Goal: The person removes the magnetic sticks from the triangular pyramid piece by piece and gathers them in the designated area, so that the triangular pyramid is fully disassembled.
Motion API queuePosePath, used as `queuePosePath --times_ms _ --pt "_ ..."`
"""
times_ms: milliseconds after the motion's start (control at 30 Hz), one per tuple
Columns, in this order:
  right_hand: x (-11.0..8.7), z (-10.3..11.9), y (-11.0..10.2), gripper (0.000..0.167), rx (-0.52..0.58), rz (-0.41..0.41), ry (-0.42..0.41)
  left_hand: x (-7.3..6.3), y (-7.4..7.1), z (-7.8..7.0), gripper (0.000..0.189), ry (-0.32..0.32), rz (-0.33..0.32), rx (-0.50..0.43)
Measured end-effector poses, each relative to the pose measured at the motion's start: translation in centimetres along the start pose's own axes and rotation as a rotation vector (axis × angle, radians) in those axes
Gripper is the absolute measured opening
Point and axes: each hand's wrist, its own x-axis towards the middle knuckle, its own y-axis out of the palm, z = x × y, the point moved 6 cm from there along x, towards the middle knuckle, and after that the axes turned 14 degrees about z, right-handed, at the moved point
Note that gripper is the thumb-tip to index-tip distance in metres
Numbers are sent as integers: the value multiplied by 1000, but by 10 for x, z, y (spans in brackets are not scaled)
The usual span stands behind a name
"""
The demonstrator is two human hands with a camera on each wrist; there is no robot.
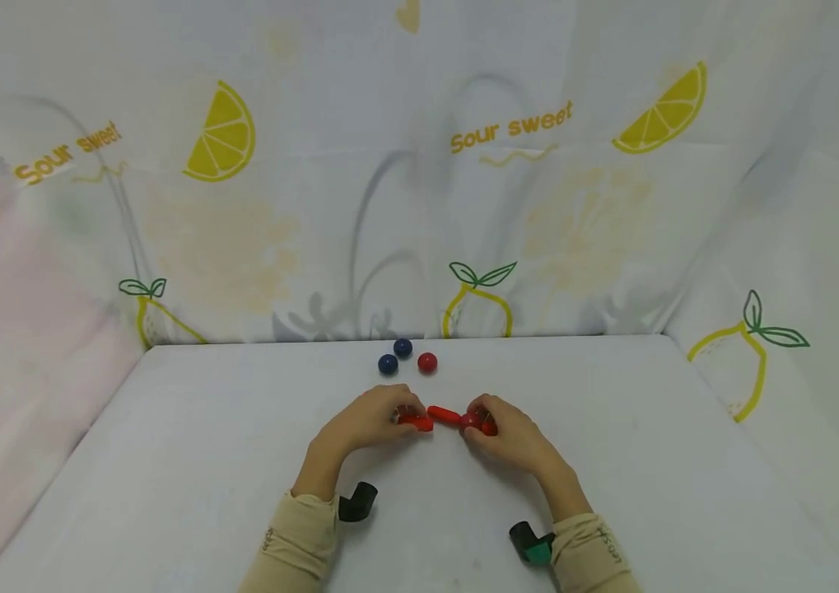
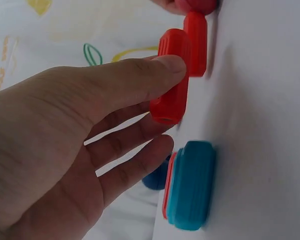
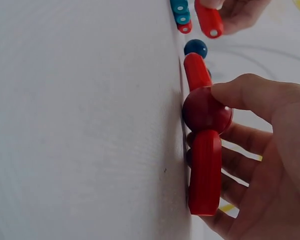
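Observation:
My left hand (image 1: 373, 418) pinches a short red rod (image 2: 170, 97) between thumb and fingers, tilted a little above the white table. In the right wrist view, a pale round dot marks that rod's end. My right hand (image 1: 514, 435) holds a dark red ball (image 3: 205, 110), thumb on its side and fingers behind. One red rod (image 3: 197, 72) runs from the ball toward my left hand, and a second red rod (image 3: 205, 175) extends from the opposite side, all in a line. The left rod's lower end overlaps the ball's rod in the left wrist view.
Teal rods (image 2: 192, 185) with a red rod (image 2: 166, 187) beside them lie under my left hand, hidden in the head view. Farther back are two dark blue balls (image 1: 388, 364) and a red ball (image 1: 427, 362). A printed curtain (image 1: 360, 231) closes off the table's back edge.

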Motion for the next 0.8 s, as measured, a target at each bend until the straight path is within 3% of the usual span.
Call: queuePosePath --times_ms 367,800 --pt "1 -5 2 20 41 21 10 -29 -14 34 14 -41 18 -98" --pt "-1 -4 2 20 24 6 -18 -29 -9 43 18 -77 44 -114"
